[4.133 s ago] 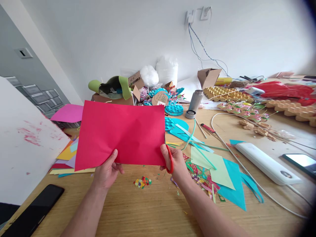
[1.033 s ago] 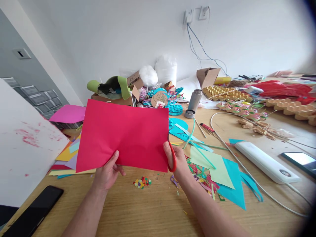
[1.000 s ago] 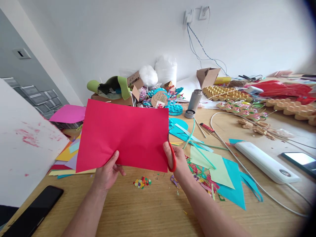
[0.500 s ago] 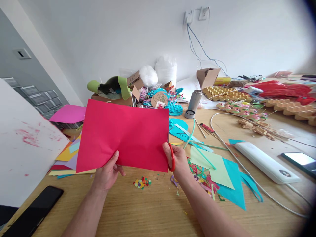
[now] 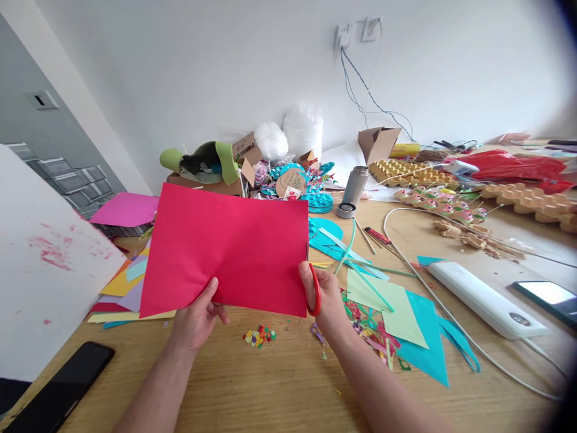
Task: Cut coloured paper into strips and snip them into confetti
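A large sheet of red paper [image 5: 229, 246] is held up above the table, facing me. My left hand [image 5: 198, 316] grips its lower edge, thumb in front and fingers behind, and the sheet creases slightly there. My right hand [image 5: 323, 294] is closed on red-handled scissors [image 5: 316, 290] at the sheet's right edge. Most of the blades are hidden by the paper and hand. Below the sheet, a small pile of coloured paper dots [image 5: 259, 336] lies on the wooden table [image 5: 252, 391].
Paper scraps, a pale green sheet [image 5: 383, 300] and a blue sheet [image 5: 426, 352] lie at right, near a white power bank [image 5: 487, 297] with its cable. A metal flask [image 5: 356, 185] stands behind. A black phone [image 5: 67, 385] lies front left, beside coloured papers [image 5: 119, 279].
The view has tilted up very slightly. Both hands, the red paper and the scissors keep nearly the same positions.
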Demonstrator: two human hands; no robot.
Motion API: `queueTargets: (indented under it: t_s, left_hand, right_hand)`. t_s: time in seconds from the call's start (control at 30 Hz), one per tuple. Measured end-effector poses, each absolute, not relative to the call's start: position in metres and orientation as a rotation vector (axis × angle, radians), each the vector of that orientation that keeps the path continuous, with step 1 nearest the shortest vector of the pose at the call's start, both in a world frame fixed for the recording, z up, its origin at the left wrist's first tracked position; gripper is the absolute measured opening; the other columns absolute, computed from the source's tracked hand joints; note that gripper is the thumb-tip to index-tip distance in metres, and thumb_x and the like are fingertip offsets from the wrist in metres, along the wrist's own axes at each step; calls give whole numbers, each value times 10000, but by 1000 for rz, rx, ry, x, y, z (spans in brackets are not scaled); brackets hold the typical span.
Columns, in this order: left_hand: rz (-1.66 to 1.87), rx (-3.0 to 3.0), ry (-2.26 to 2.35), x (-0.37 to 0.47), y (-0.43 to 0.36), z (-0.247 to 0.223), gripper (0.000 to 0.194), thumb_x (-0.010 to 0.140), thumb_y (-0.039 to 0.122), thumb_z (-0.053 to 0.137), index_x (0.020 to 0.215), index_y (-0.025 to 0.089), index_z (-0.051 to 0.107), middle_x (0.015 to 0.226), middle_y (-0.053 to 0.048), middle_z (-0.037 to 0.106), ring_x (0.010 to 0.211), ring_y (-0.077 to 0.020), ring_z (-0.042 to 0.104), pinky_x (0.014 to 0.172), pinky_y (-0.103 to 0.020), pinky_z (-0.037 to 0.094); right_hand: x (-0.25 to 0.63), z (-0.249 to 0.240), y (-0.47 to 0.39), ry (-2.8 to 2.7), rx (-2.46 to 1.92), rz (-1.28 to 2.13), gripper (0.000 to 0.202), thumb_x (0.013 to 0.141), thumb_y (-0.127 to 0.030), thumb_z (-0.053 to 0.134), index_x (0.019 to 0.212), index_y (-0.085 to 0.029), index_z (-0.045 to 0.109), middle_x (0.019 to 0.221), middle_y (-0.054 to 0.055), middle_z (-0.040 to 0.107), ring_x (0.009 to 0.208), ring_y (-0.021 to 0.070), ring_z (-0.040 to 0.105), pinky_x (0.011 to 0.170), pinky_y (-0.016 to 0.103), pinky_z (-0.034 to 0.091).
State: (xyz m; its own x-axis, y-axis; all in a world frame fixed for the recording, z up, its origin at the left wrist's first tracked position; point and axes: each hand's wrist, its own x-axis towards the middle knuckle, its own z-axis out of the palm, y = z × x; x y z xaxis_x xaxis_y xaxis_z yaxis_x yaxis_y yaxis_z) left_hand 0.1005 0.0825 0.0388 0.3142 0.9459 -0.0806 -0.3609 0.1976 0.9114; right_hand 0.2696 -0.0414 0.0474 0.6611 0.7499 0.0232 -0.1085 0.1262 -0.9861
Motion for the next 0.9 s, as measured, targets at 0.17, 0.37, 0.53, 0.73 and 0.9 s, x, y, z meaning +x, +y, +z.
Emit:
queueTargets:
  t_s: [0.17,0.37,0.53,0.73,0.9]
  left_hand:
    - [1054,953,782,100,81,40,324,532,228,809,783,167,612,627,49,635,409,-110,541,263,-202,417]
    - [1046,938,798,99,82,39,284,536,226,802,732,174,603,560,68,605,344,-108,493,242,-230,410]
    - [1068,949,783,101,81,42,316,526,219,809,775,185,617,616,73,623,380,-107,513,237,-224,408]
    - [1029,960,777,100,81,41,295,545,225,800,772,170,619,638,53,642,399,-104,532,248,-202,402]
    - [1026,962,779,96,81,39,280,545,238,805,734,168,610,589,63,618,378,-105,505,235,-227,408]
  right_hand:
    - [267,50,-42,-589,-1307,670,506,715,-608,598,521,-169,436,477,-29,423,432,69,329,407,195,232]
    - [268,46,-41,-617,-1371,622,565,724,-689,511,502,-182,392,462,-33,390,414,65,300,402,202,216]
    - [270,48,-41,-614,-1359,666,538,711,-659,557,509,-178,423,447,-32,413,401,68,318,395,200,231]
    - [275,44,-41,-629,-1338,681,521,733,-630,562,522,-161,479,450,-23,433,424,76,325,399,197,220]
    - [276,42,-37,-638,-1325,678,524,755,-631,539,542,-155,494,475,-21,441,434,75,324,415,201,244]
